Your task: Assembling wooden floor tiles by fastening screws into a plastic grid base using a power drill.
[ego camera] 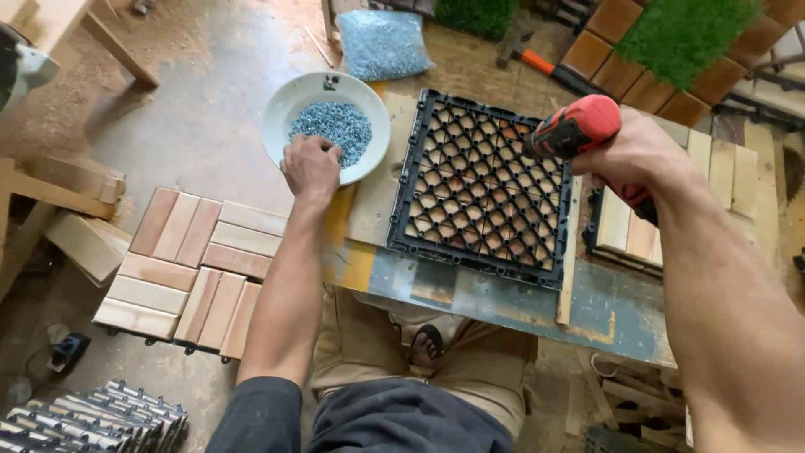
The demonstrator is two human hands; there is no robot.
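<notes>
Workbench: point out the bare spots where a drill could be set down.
Free: the workbench front strip below the black grid tile. Crowded: the left end, where the left hand reaches into the screw bowl, and beside the right hand gripping the red drill.

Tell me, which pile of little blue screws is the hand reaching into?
The left hand dips into the loose screws in the white bowl on the workbench. The other screws sit sealed in a clear bag farther away, untouched.
</notes>
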